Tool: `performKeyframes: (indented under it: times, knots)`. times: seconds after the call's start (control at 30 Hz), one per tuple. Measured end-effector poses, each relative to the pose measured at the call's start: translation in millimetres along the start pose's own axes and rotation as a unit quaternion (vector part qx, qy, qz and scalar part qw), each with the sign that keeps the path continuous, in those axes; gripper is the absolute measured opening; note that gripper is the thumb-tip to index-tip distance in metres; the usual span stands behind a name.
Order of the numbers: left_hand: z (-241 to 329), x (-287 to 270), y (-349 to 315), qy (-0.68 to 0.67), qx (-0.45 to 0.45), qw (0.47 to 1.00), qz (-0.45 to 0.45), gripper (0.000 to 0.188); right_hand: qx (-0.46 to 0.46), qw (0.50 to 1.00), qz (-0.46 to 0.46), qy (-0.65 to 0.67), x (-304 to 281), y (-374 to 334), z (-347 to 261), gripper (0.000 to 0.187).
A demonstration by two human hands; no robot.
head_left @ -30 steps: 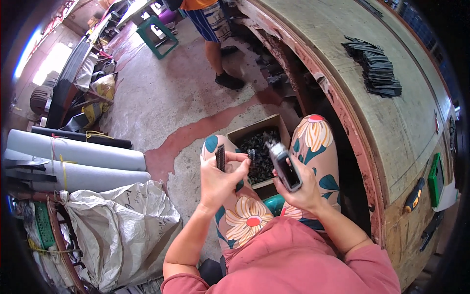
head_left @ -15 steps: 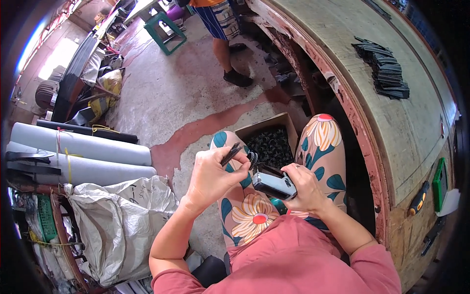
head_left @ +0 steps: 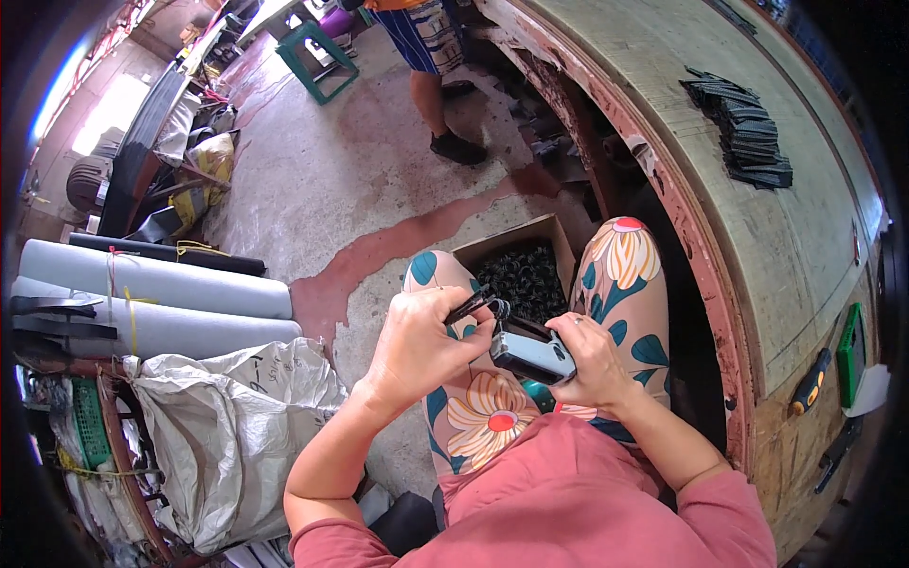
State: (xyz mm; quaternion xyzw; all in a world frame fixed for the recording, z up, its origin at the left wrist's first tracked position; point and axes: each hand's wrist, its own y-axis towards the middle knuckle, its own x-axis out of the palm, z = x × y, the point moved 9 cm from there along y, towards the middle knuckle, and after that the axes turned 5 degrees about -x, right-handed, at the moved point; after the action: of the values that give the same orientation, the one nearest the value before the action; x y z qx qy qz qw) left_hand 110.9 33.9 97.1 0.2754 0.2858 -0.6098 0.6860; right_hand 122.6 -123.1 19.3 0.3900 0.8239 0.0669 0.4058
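Observation:
My left hand (head_left: 417, 331) pinches a few thin black strips (head_left: 467, 308) between thumb and fingers, above my left thigh. A small black loop (head_left: 502, 308) shows at its fingertips. My right hand (head_left: 595, 358) is wrapped round a grey and black stapler (head_left: 532, 357), held over my lap with its end close to the left fingertips. Just beyond both hands, between my knees, stands an open cardboard box (head_left: 561, 248) holding many small black looped pieces (head_left: 521, 281).
On the wooden table (head_left: 653, 104) at my right lie a pile of black strips (head_left: 743, 133), a screwdriver (head_left: 810, 383) and a green-framed item (head_left: 850, 355). Grey rolls (head_left: 180, 284) and a white sack (head_left: 237, 426) are at my left. A person (head_left: 426, 76) stands ahead near a green stool (head_left: 317, 62).
My left hand has shifted slightly right and turned, bringing the black strips closer to the stapler's end. My right hand stays nearly in place with the stapler.

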Motion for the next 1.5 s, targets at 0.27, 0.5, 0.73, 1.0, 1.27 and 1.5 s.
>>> performKeyframes:
  times: [0.27, 0.5, 0.73, 1.0, 1.27, 1.5]
  knots:
    - [-9.8, -3.2, 3.8, -0.181, -0.047, 0.979, 0.075, 0.013, 0.075, 0.991, 0.016, 0.107, 5.3, -3.3, 12.4, 0.036]
    - [-90.4, 107.0, -38.0, -0.534, -0.412, 0.737, 0.049, 0.052, 0.29, 0.818, 0.045, 0.494, 31.4, -20.0, 4.5, 0.02]
    - [-50.0, 237.3, -93.3, -0.785, -0.456, 0.394, -0.141, 0.034, 0.27, 0.798, 0.02, 0.538, 27.9, -14.5, -16.1, 0.021]
    - [-45.8, 239.9, -86.1, -0.805, -0.364, 0.453, -0.121, 0.036, 0.254, 0.826, 0.06, 0.499, 19.3, -11.9, -22.7, 0.018]
    - [-56.1, 127.9, -20.2, -0.657, -0.28, 0.698, 0.052, 0.066, 0.305, 0.777, 0.064, 0.546, 17.2, -13.7, 6.2, 0.019]
    - [-39.5, 107.7, 14.5, -0.656, -0.211, 0.723, -0.037, 0.045, 0.325, 0.808, 0.031, 0.491, 25.0, -22.0, 12.4, 0.023]
